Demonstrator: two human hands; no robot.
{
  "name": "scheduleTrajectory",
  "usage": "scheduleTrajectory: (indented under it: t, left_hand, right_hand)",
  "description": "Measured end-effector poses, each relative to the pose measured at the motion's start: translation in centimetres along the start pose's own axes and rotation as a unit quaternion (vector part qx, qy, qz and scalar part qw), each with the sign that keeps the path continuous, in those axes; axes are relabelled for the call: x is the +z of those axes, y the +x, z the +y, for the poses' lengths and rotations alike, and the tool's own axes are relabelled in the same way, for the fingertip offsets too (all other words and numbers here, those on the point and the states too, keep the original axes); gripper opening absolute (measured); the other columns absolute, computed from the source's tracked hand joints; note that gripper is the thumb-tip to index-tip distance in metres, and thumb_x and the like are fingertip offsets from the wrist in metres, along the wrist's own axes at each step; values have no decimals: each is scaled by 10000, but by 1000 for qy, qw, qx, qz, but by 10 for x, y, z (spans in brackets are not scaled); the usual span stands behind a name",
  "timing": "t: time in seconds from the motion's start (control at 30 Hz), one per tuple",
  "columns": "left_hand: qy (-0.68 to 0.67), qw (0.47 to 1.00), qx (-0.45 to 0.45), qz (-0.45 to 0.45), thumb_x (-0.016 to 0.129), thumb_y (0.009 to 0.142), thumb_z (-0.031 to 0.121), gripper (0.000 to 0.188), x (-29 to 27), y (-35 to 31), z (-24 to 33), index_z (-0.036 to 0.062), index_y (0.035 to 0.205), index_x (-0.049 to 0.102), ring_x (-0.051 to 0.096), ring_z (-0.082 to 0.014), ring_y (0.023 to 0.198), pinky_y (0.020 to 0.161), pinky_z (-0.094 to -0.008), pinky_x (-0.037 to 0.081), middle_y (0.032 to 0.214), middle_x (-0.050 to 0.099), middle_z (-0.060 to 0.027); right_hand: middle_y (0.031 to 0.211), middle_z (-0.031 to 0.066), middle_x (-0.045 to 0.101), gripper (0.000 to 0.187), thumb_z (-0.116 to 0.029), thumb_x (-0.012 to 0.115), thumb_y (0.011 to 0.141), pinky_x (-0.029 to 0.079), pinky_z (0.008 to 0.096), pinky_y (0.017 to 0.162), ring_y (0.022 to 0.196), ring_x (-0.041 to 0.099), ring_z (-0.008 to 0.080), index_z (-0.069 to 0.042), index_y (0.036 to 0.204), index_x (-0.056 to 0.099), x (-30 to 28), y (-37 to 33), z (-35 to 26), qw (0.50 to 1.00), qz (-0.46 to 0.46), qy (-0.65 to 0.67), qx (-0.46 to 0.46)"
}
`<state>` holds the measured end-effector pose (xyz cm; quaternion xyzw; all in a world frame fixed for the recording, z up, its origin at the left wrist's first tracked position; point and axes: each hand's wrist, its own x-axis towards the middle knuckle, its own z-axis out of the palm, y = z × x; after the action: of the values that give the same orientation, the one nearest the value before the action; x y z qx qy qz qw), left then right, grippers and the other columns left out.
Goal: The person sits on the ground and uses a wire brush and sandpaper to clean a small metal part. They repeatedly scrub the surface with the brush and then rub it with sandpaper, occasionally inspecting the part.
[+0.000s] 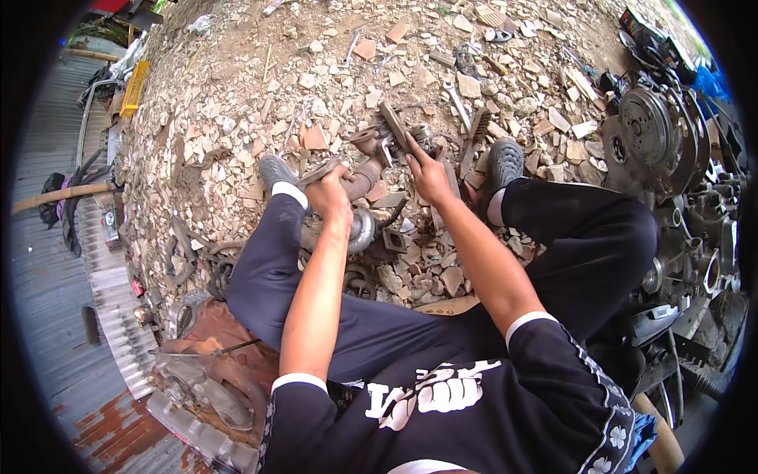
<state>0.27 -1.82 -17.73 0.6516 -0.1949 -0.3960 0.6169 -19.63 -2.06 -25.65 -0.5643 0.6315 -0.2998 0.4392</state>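
Observation:
Between my spread feet, my left hand (pixel 330 193) is closed around one end of a rusty branched metal pipe with flanges, like an exhaust manifold (pixel 365 178). My right hand (pixel 430 175) grips a flat, brownish bar-shaped tool (pixel 392 125), whose far end lies over or beside the pipe's far flange; contact is hard to tell. The tool's working face is hidden. Just nearer than the pipe sits a round silver metal housing (pixel 362 231). Beside my right shoe (pixel 505 162) lies a brush with dark bristles (pixel 476 134).
Broken tile and stones cover the ground. A combination wrench (pixel 455 104) lies beyond my right hand. Engine parts and a large round metal disc (pixel 649 125) are heaped at right. A brown-covered metal part (pixel 217 387) stands near left, beside corrugated sheeting (pixel 47 276).

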Motion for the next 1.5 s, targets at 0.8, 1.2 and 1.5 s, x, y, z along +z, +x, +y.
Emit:
scheduleTrajectory:
  t: [0.8,1.2,1.5]
  left_hand:
    - [36,998,47,14,731,713,-58,99,5,-6,5,-42,810,717,641,-167,664,603,-340,492,790,731,-52]
    - [86,991,97,-11,745,720,-14,135,-6,13,-12,-41,852,733,668,-175,693,659,-347,516,837,760,-89]
    - [17,998,51,-10,720,726,-79,98,2,-11,5,-62,823,723,631,-157,597,514,-330,487,772,730,-60]
  right_hand:
    - [1099,289,694,627,-118,613,984,535,467,864,1003,693,443,-231,1569,419,31,-59,36,992,85,5,-93]
    - [1139,274,707,649,-166,656,981,525,419,960,1118,697,381,-248,1577,413,28,-79,38,994,69,17,-78]
    - [958,316,695,605,-237,611,1012,519,518,816,913,699,448,-295,1574,394,21,-18,4,998,37,-38,27]
